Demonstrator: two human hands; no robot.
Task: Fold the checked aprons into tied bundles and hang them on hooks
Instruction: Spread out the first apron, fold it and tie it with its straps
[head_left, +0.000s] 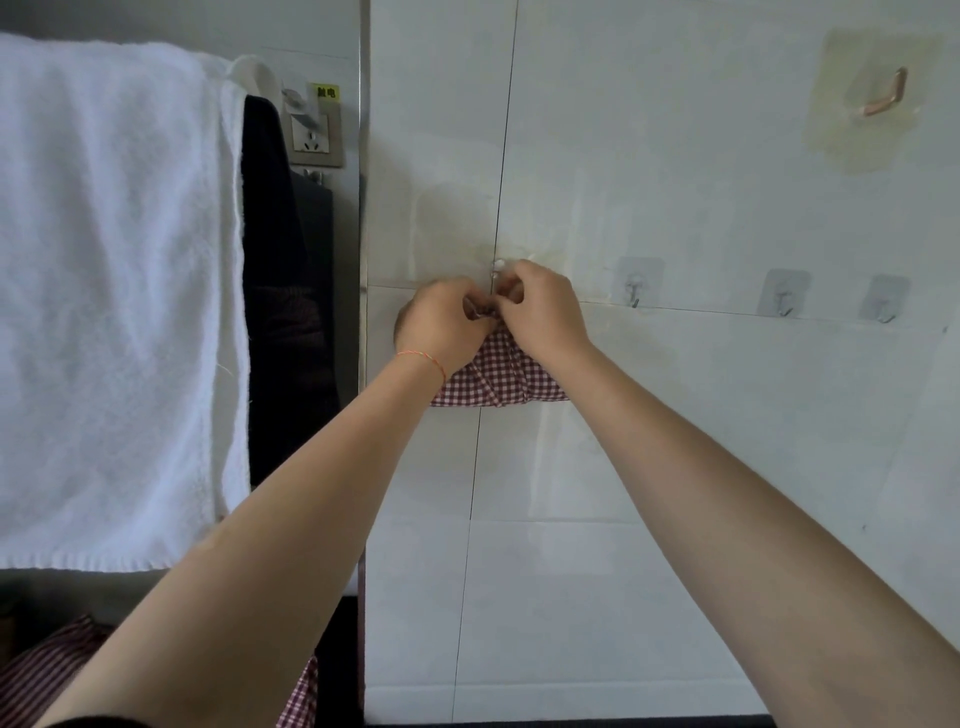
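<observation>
A folded red-and-white checked apron bundle (501, 376) hangs flat against the white tiled wall. My left hand (444, 322) and my right hand (540, 309) meet at its top, and both pinch the bundle's dark tie between their fingertips. A small clear hook (497, 266) shows on the wall just above my fingers; whether the tie is over it is hidden by my hands. More checked cloth (301, 696) shows at the bottom edge, below my left forearm.
Three clear adhesive hooks (635, 291) (784, 299) (883, 306) stand bare in a row to the right. A copper hook (885, 96) sits high on the right. A white towel (114, 291) and a dark garment (275, 270) hang on the left, by a wall socket (311, 140).
</observation>
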